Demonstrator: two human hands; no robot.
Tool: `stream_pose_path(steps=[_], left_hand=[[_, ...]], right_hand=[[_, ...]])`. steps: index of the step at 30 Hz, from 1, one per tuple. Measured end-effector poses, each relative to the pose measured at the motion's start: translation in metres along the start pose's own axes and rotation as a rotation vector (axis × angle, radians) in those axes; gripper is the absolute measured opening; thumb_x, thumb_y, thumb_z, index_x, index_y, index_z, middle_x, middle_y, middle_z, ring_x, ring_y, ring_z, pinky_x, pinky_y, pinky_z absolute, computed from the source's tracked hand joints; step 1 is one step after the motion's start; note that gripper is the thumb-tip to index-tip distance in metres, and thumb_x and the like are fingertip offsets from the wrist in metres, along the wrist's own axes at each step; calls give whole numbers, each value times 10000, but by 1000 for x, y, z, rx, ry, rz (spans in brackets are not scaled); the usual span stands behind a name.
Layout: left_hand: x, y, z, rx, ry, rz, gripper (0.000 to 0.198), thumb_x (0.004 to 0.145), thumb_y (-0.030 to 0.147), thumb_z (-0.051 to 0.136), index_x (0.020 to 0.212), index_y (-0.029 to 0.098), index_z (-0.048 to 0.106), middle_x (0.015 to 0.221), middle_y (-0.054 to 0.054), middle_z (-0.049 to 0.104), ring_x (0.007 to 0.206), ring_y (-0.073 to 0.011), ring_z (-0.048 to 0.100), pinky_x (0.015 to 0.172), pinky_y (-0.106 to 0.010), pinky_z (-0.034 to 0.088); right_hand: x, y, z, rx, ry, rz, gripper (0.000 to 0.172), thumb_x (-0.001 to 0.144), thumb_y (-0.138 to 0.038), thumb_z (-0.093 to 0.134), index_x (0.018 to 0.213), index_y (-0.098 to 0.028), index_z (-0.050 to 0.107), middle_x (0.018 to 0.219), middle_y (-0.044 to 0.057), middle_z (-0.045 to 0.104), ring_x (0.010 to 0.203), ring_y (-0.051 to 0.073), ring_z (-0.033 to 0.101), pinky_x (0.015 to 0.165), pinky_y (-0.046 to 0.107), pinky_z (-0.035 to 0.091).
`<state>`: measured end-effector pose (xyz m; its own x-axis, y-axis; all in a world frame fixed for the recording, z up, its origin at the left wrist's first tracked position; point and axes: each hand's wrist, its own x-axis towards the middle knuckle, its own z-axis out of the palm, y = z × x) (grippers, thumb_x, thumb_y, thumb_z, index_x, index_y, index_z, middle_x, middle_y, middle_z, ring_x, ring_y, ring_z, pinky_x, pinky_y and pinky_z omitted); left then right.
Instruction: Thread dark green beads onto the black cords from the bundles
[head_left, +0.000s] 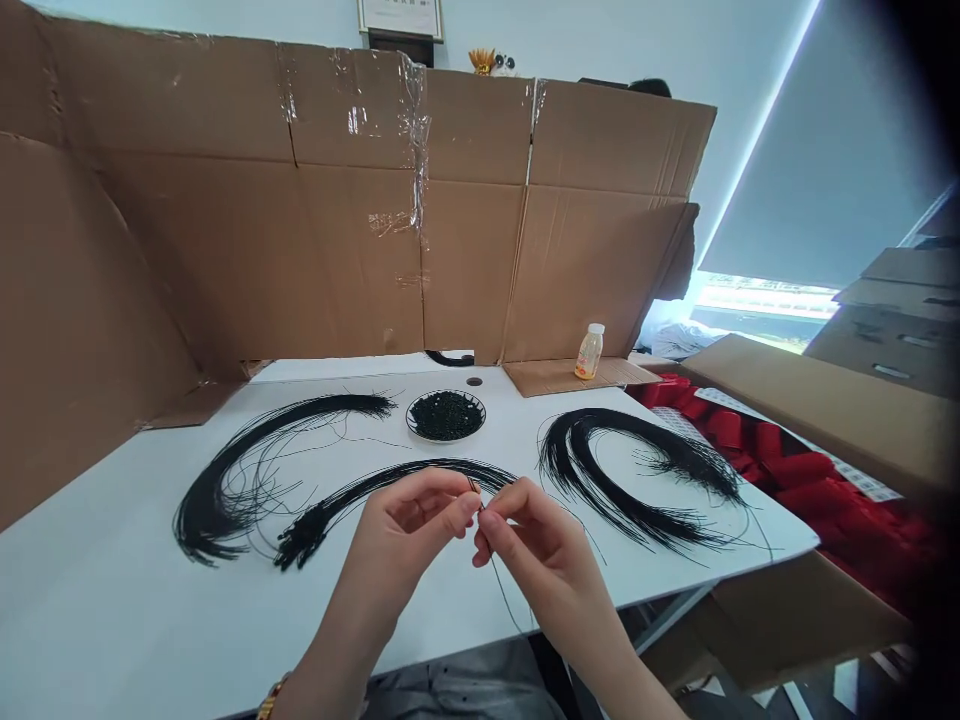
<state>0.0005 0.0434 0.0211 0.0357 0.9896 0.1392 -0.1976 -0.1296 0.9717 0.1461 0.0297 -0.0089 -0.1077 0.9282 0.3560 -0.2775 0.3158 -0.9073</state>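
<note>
My left hand (416, 525) and my right hand (540, 545) meet above the front of the white table, thumbs and fingertips pinched on a thin black cord (501, 590). The cord's loose end hangs below my right fingers. Whether a small piece sits on it between the fingertips is too fine to tell. Just behind my hands lies a bundle of black cords (349, 500) with thick dark ends at the left. Farther back, small black beads (448, 413) fill a round plate (445, 439) with a dark rim.
A curved bundle of black cords (217, 480) lies left, another looped bundle (600, 470) right. A small white-capped bottle (589, 352) stands on a cardboard flap. Cardboard walls (345, 260) enclose the table's back and left. Red items (795, 470) fill a box at the right.
</note>
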Motion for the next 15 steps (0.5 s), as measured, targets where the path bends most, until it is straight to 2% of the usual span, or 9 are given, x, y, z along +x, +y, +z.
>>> stream_pose_path(steps=[4, 10, 15], left_hand=[[-5, -3, 10, -20, -8, -10, 70, 763, 239, 802, 695, 243, 786, 707, 29, 717, 659, -112, 626, 625, -191, 519], [2, -8, 6, 81, -77, 32, 78, 787, 235, 792, 714, 245, 767, 732, 32, 693, 691, -117, 611, 656, -194, 505], [0, -20, 8, 99, -124, 112, 98, 840, 213, 745, 753, 257, 758, 763, 30, 641, 730, -124, 593, 675, -202, 504]], right_hand=[[-2, 0, -6, 34, -19, 20, 243, 967, -392, 709, 813, -207, 679, 801, -24, 611, 721, 116, 604, 693, 234, 570], [-2, 2, -17, 12, -45, 50, 279, 946, -382, 733, 758, -197, 641, 739, -32, 567, 703, 115, 565, 671, 215, 568], [-2, 6, -18, 47, 1, 50, 194, 932, -376, 742, 835, -215, 694, 757, -29, 602, 680, 111, 571, 631, 199, 572]])
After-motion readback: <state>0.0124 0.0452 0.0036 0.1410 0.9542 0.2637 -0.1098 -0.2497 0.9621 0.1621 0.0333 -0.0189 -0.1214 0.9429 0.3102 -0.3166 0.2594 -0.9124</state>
